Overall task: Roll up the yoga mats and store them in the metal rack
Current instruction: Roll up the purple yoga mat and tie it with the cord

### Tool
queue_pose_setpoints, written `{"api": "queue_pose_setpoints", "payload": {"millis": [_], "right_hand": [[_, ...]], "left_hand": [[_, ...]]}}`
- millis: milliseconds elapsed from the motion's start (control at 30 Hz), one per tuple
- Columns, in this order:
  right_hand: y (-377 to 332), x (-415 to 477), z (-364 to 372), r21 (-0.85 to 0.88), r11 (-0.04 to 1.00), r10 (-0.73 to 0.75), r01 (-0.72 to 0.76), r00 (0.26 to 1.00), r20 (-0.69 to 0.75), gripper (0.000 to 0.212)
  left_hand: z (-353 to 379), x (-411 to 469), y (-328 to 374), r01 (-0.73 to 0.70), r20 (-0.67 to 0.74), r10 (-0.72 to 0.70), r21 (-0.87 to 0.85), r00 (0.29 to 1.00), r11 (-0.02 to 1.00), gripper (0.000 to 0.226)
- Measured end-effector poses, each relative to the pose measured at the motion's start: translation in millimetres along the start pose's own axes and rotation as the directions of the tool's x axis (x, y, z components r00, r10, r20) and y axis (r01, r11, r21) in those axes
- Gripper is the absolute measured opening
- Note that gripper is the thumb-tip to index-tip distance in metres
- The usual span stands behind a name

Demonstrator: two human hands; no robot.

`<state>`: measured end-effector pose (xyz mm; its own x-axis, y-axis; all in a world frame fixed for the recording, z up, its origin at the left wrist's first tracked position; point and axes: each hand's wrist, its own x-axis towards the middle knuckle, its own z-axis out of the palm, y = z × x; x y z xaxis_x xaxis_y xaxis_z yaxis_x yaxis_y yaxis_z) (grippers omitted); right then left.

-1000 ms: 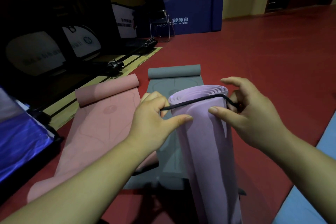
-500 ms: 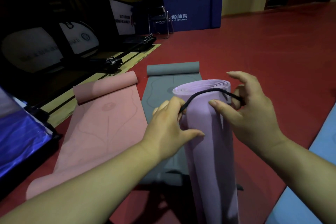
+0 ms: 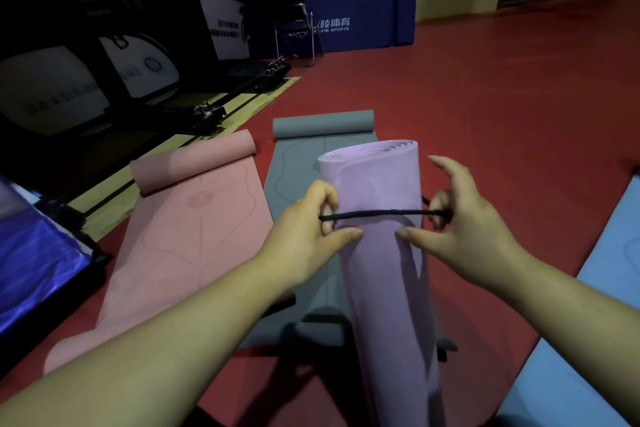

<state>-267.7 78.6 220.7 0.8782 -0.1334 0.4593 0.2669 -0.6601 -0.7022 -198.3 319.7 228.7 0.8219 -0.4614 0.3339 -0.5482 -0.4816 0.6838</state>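
Observation:
A rolled purple yoga mat (image 3: pixel 381 253) stands upright in front of me. A black elastic band (image 3: pixel 377 214) is stretched across it, a hand's width below its top end. My left hand (image 3: pixel 308 236) hooks the band's left end with curled fingers, thumb pressed to the roll. My right hand (image 3: pixel 460 229) hooks the band's right end, thumb on the roll, upper fingers spread. On the floor behind lie a pink mat (image 3: pixel 187 236) and a grey mat (image 3: pixel 304 184), each partly rolled at its far end. No metal rack can be made out.
A light blue mat (image 3: pixel 595 340) lies at the right edge on the red floor (image 3: pixel 502 114). A shiny blue bag (image 3: pixel 31 260) sits at the left. Dark equipment, banners and a folding chair (image 3: pixel 298 31) stand along the back left by a blue padded barrier (image 3: pixel 367 10).
The black band has gone from the roll's top rim down over the roll, now stretched level across it. Both hands moved down with it.

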Motion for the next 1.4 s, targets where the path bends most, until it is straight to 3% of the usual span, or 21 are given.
{"api": "queue_pose_setpoints", "payload": {"millis": [133,267,367,567,667,867,1033,1200,1400], "right_hand": [[16.7,-10.4,6.1,0.041,0.995,0.09,-0.094,0.991,0.102,0.125],[35.6,-25.4,15.2,-0.027,0.981,0.192,-0.19,0.964,0.185,0.138],[47.8,-38.0,21.4,-0.071,0.96,0.281,-0.272,0.934,0.219,0.144],[64.9,-62.8,38.3,-0.098,0.941,0.337,-0.323,0.874,0.35,0.147],[77.7,-76.7,40.2,-0.095,0.929,0.364,-0.359,0.832,0.418,0.148],[85.2,-79.1,38.7,-0.019,0.929,0.348,-0.371,0.853,0.389,0.142],[91.9,-81.8,34.1,-0.095,0.918,0.392,-0.385,0.843,0.368,0.138],[96.8,-86.1,25.6,0.108,0.883,0.382,-0.456,0.834,0.398,0.134],[109.2,-93.2,14.6,0.151,0.82,0.467,-0.552,0.798,0.38,0.131]], "left_hand": [[15.3,-7.8,-11.4,0.041,0.093,-0.036,-0.048,0.995,0.998,0.077],[33.6,-18.1,-31.6,0.097,0.198,-0.103,0.039,0.975,0.995,0.132],[46.7,-28.8,-44.2,0.153,0.273,-0.169,0.079,0.947,0.985,0.152],[66.8,-41.4,-62.3,0.217,0.287,-0.23,0.076,0.93,0.973,0.156],[71.4,-50.9,-68.5,0.221,0.323,-0.262,0.157,0.909,0.963,0.156],[93.7,-51.8,-61.1,0.279,0.339,-0.244,-0.058,0.909,0.959,0.154],[98.7,-45.0,-66.4,0.192,0.335,-0.184,0.008,0.924,0.981,0.158],[113.3,-38.5,-56.6,0.154,0.409,-0.122,-0.046,0.904,0.987,0.161],[138.5,-38.2,-57.2,0.169,0.491,-0.124,-0.049,0.862,0.984,0.162]]}}
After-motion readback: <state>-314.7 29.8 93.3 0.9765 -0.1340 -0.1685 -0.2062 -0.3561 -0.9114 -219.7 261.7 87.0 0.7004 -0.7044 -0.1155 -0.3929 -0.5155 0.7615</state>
